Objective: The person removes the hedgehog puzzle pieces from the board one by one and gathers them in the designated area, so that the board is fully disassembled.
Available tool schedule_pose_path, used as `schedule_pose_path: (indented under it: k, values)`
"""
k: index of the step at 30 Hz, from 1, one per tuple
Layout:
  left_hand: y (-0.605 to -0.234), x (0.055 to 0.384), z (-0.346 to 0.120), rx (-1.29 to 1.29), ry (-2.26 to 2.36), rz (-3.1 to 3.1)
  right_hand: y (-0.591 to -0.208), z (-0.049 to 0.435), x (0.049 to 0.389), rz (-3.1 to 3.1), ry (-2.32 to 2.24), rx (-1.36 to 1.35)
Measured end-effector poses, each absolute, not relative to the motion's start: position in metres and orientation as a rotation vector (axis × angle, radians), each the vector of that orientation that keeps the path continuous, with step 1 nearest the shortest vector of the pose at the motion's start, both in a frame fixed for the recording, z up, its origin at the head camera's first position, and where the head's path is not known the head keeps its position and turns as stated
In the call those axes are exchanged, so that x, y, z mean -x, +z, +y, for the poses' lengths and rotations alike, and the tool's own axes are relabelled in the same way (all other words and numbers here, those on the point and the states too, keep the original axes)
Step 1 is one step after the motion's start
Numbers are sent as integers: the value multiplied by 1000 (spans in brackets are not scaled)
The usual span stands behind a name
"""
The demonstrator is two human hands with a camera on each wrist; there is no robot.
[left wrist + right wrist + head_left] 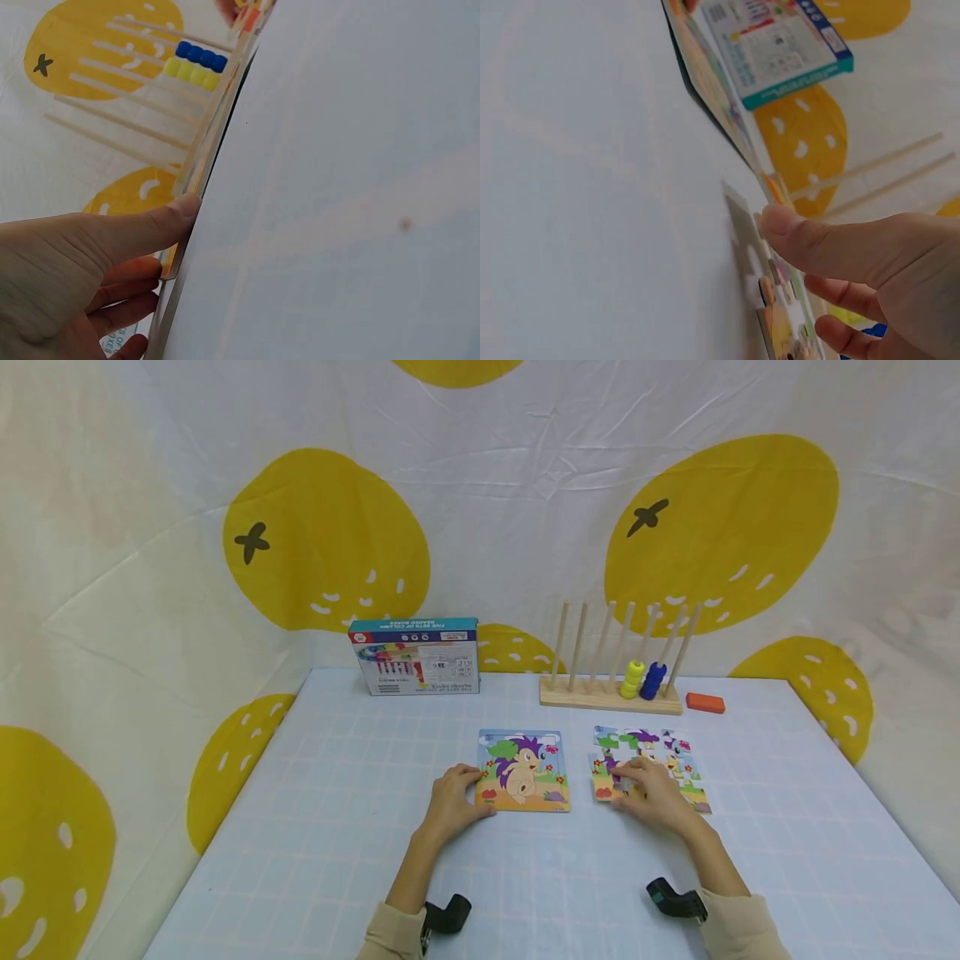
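Observation:
A square hedgehog picture puzzle (525,777) lies flat on the table in front of me. My left hand (452,802) grips its left side, with the thumb at the near edge and the fingers along the left edge. To the right are several loose hedgehog puzzle pieces (693,797), laid close together with gaps between them. Over their left part, my right hand (654,795) pinches a puzzle piece (602,787) between thumb and fingers. In the right wrist view the thumb (780,221) presses at the edge of the pieces, which cast a shadow on the cloth.
At the back right stands a wooden peg rack (611,693) with yellow beads (632,679) and blue beads (653,681) on two pegs. An orange block (705,703) lies beside it. A printed toy box (416,658) stands at the back left, before the patterned cloth backdrop.

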State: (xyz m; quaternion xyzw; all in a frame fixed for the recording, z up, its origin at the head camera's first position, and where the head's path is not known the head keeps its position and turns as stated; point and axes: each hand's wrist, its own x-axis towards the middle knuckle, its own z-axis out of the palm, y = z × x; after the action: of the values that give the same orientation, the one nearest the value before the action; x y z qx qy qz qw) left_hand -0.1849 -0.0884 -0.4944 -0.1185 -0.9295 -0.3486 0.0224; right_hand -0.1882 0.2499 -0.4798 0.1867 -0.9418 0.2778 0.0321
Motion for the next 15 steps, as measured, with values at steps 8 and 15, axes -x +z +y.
schedule_pose_path:
  k: [8, 15]
  values:
    - [-494, 185, -88, 358, -1076, -2890, -478, 261, 174, -3062, 769, -451]
    - [-496, 186, -89, 362, -1082, -2883, -471, 258, 171, -3118, 750, -427]
